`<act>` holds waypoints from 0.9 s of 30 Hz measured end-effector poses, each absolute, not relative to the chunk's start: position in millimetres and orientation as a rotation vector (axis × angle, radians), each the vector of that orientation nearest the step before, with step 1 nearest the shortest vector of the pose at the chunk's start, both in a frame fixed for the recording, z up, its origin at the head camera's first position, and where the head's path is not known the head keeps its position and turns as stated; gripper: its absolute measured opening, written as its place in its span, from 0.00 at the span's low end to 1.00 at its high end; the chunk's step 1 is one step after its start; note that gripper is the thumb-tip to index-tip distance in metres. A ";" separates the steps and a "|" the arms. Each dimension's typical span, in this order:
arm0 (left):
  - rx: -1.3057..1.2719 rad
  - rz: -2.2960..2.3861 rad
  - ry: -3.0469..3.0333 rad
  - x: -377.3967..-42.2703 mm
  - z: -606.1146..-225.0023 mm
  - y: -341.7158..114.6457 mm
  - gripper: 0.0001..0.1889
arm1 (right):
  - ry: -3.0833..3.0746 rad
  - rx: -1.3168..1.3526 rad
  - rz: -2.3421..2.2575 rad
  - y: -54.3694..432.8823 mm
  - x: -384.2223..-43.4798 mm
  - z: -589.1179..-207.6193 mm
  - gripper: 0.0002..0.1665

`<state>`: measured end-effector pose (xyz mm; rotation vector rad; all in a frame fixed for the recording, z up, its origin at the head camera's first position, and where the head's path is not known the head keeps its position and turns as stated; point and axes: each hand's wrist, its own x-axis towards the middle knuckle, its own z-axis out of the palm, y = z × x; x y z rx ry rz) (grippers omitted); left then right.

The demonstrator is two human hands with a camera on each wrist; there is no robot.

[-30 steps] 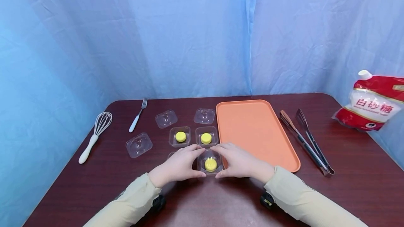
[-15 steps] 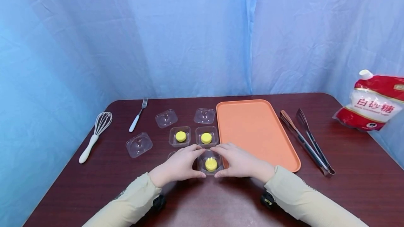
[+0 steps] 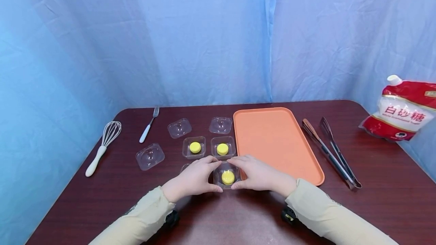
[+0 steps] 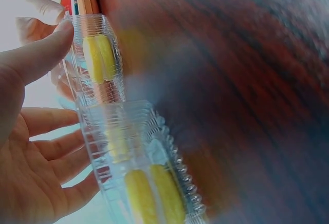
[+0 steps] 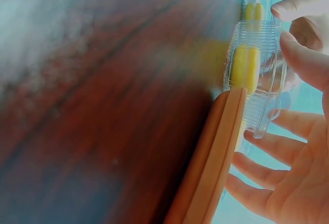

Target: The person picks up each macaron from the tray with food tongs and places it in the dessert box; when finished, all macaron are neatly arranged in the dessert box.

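Note:
In the head view, a clear plastic box (image 3: 218,183) with a yellow macaron (image 3: 228,177) inside sits at the table's middle. A clear domed lid (image 5: 281,80) lies over its top, as the right wrist view shows. My left hand (image 3: 195,177) holds the lid's left side, thumb at the near corner and fingertips at the far one. My right hand (image 3: 260,174) mirrors it on the right side. Another box (image 4: 139,108) with a macaron (image 4: 154,196) stands left of this one, mostly hidden under my left hand in the head view.
Behind stand two lidless boxes (image 3: 194,157) (image 3: 223,139) with macarons. Loose lids (image 3: 150,157) (image 3: 179,127) (image 3: 220,125) lie left and back. An orange tray (image 3: 269,135) borders my right hand. Tongs (image 3: 335,158), a sugar bag (image 3: 402,112), a fork (image 3: 147,129) and a whisk (image 3: 102,150) lie farther out.

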<state>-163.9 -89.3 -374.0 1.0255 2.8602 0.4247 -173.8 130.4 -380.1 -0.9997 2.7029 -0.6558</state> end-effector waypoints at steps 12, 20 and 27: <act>1.011 0.370 2.863 -163.7 -373.9 -86.8 0.38 | 2.711 -1.033 -0.663 129.9 -173.1 -381.9 0.43; 0.999 0.368 2.861 -164.8 -377.4 -86.4 0.38 | 2.703 -1.031 -0.662 130.2 -173.9 -385.2 0.44; 0.994 0.363 2.856 -165.7 -377.8 -85.9 0.38 | 2.711 -1.004 -0.660 129.4 -174.1 -383.6 0.43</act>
